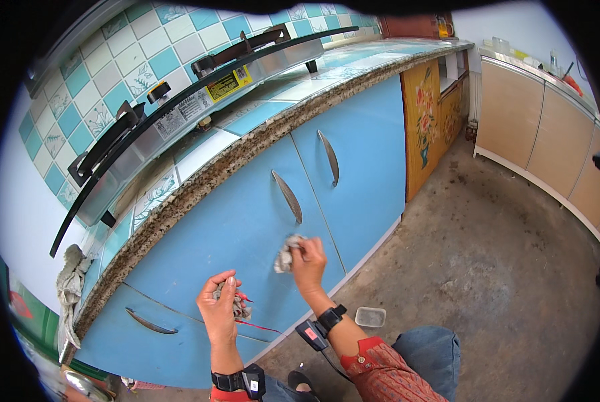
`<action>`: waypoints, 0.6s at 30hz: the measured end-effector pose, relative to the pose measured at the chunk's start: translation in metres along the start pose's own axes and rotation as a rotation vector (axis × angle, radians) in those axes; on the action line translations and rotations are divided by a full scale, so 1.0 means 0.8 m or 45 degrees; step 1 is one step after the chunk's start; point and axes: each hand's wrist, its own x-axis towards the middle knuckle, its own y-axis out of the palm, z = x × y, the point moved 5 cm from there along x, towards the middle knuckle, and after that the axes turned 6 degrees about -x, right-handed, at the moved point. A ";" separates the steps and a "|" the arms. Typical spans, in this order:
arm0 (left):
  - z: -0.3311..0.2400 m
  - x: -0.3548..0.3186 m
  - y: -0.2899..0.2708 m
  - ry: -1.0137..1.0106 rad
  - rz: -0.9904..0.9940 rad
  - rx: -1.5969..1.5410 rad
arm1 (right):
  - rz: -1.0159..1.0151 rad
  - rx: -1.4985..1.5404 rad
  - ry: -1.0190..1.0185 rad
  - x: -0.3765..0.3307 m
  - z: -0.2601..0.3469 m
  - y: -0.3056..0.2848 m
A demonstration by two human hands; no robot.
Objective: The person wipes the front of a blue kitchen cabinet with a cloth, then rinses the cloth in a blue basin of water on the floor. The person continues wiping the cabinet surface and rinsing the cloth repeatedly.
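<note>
My right hand (309, 265) is closed on a crumpled greyish-white rag (284, 260), which it holds at the blue cabinet door (209, 231), just below a curved metal handle (287, 196). Slight blur shows around this rag. Lower and to the left, my left hand (218, 307) is closed around a second crumpled grey cloth (243, 311). Out of that hand comes a thin red cord (263, 327), trailing toward my right wrist; the grip on it is partly hidden. Both wrists wear black straps.
Above the doors runs a tiled counter with a granite edge (246, 137), bearing a gas stove (179, 110). Another rag (72, 285) hangs over its left end. A small clear tray (370, 317) lies on the floor by my right forearm. Beige cabinets (538, 124) stand at right.
</note>
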 end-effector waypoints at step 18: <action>0.002 -0.003 0.005 -0.086 0.041 -0.016 | -0.031 -0.306 -0.436 0.031 0.060 -0.008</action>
